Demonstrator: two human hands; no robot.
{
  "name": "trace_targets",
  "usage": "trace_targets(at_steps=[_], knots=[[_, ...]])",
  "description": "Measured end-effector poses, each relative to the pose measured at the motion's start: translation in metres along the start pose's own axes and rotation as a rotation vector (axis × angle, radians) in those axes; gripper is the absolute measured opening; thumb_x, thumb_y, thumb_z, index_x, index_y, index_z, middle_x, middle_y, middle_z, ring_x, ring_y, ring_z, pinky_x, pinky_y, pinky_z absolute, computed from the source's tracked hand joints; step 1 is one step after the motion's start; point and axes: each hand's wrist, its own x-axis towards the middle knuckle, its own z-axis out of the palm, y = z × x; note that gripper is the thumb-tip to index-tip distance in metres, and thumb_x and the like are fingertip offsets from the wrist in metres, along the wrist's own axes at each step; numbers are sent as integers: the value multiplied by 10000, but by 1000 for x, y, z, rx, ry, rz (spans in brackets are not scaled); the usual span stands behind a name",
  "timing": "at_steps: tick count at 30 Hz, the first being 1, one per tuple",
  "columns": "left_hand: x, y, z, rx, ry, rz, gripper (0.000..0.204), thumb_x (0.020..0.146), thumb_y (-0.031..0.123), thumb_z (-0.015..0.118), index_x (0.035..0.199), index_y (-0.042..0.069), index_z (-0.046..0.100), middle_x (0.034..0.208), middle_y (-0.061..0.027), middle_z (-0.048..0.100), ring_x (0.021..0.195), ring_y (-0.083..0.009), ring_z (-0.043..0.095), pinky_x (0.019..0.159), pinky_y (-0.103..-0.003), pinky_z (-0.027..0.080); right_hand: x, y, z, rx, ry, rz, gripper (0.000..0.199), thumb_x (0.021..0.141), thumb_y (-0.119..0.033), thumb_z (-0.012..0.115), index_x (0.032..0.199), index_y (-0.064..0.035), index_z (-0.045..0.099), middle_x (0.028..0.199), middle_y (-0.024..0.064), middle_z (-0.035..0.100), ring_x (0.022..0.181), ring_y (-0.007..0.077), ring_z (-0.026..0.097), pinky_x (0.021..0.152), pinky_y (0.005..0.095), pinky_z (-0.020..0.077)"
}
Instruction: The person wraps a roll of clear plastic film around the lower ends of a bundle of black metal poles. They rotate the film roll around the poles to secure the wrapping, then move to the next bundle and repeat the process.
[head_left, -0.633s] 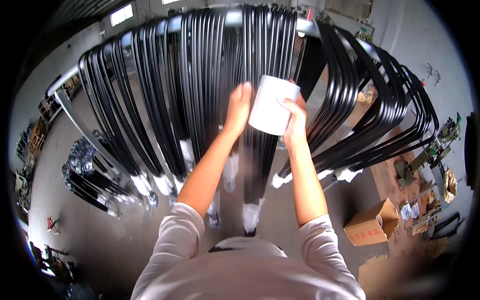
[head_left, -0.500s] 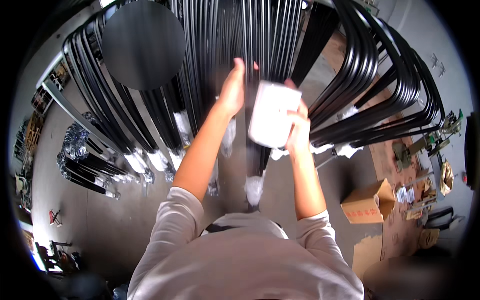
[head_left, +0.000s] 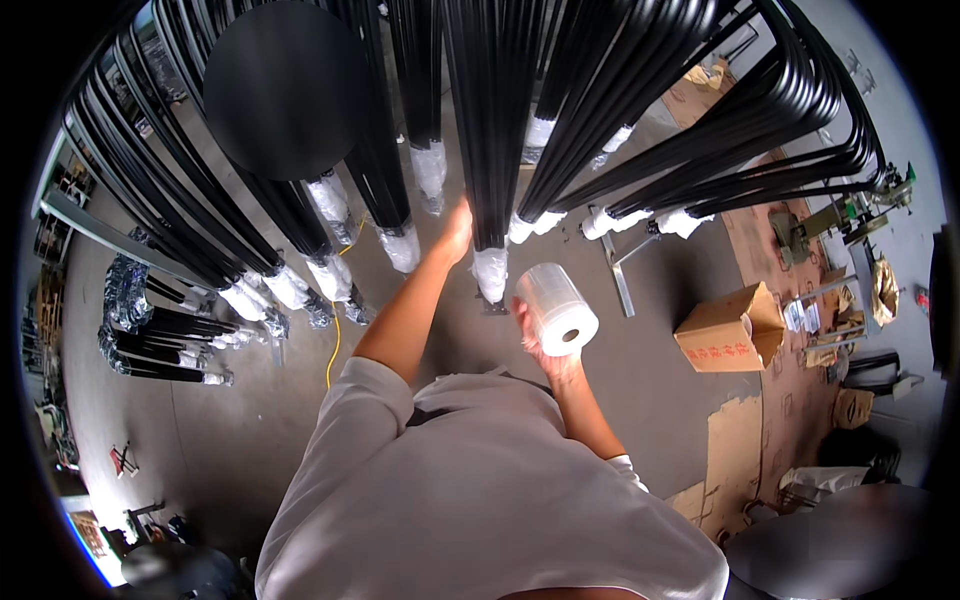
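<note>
Right hand (head_left: 545, 345) closed around a roll of clear wrap (head_left: 556, 308), held in front of the chest, just below the wrapped end (head_left: 490, 272) of a hanging bundle of black rods (head_left: 482, 120). Left hand (head_left: 457, 232) raised against that same bundle, fingers hidden behind it; grip cannot be told. More wrapped bundles (head_left: 330, 200) hanging alongside. Cardboard box (head_left: 728, 328) on the floor (head_left: 200, 440), well apart to the right.

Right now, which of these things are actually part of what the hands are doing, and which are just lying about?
In use:
- roll of clear wrap in the right hand
- hanging black tube bundle, left hand against it

Lying about:
- cardboard box
- yellow cable
- wrapped tubes on the floor
</note>
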Motion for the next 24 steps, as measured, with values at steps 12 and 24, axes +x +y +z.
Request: trace_targets(at_steps=[12,24], knots=[[-188,36,44,1025,-520,961,307,699,4,568,990,102,575,1198,-82,451,1133,-271,404,922,-351,364,-16,16,8,-233,78,-15,448,845,-385,430,1140,-50,470,1055,143,544,942,289,552,735,370,495],[-197,57,29,697,-525,674,293,675,-3,621,957,50,559,1067,-73,523,1047,-229,479,882,-326,394,-31,56,23,-514,127,81,368,868,-374,414,1054,-75,523,963,75,601,938,222,576,886,378,437]])
